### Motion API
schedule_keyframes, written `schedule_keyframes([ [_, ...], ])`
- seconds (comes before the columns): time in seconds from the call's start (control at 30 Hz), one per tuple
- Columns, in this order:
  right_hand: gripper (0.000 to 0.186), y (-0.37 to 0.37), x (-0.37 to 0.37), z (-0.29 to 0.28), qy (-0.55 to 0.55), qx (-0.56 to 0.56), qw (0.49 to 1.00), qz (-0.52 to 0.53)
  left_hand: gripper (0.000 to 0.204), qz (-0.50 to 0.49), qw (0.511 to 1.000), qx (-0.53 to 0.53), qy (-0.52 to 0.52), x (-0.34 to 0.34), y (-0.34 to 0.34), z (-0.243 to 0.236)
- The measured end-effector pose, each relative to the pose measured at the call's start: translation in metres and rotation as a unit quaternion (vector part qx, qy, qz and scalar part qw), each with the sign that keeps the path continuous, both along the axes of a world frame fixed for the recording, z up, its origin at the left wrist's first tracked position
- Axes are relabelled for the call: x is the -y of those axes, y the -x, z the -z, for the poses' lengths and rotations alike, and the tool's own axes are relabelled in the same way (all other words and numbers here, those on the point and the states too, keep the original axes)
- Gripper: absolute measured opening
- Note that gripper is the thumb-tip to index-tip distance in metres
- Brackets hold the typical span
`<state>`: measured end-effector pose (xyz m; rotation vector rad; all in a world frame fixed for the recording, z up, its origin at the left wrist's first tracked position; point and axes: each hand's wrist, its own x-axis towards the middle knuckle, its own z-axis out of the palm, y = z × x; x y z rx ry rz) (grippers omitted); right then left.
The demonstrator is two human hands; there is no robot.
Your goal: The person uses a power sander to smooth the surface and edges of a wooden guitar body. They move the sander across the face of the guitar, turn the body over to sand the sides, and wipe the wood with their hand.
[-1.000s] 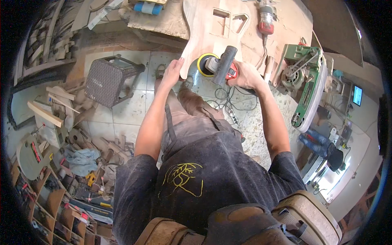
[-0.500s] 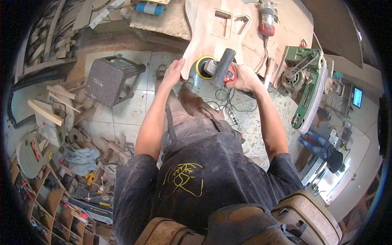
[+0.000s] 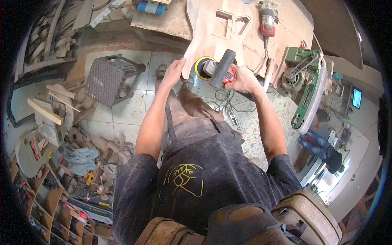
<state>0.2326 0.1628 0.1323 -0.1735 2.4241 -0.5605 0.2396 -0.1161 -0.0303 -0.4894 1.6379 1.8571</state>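
Note:
A pale wooden guitar body (image 3: 206,30) with cut-out cavities lies on the workbench, its near end jutting over the edge. My left hand (image 3: 174,70) is closed on the near left corner of the guitar body. In my right hand (image 3: 241,78) is a red and grey power sander (image 3: 228,75), with a black side handle and a yellow-rimmed round pad (image 3: 203,67). The pad is at the near edge of the guitar body; whether it touches the wood I cannot tell.
A router (image 3: 267,22) rests on the workbench (image 3: 292,28), right of the guitar body. A green belt sander (image 3: 304,94) stands to the right. A dark woven stool (image 3: 107,81) is on the tiled floor at left. Cables (image 3: 228,106) trail below. Another person (image 3: 326,153) is far right.
The guitar body has shifted very slightly on the bench. My right hand and the sander have moved a touch nearer to me; my left hand keeps its grip.

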Motion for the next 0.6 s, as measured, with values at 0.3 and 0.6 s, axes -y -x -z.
schedule_keyframes([
  [0.3,0.061,-0.0011,0.0085,0.0001,0.006,-0.006,1.000,0.005,0.059,-0.001,1.000,-0.005,-0.002,0.0005,0.0007,0.0040],
  [0.6,0.062,-0.0025,0.0101,-0.0030,0.026,0.003,1.000,0.016,0.061,0.006,1.000,-0.007,0.008,0.0004,0.0020,-0.0047],
])
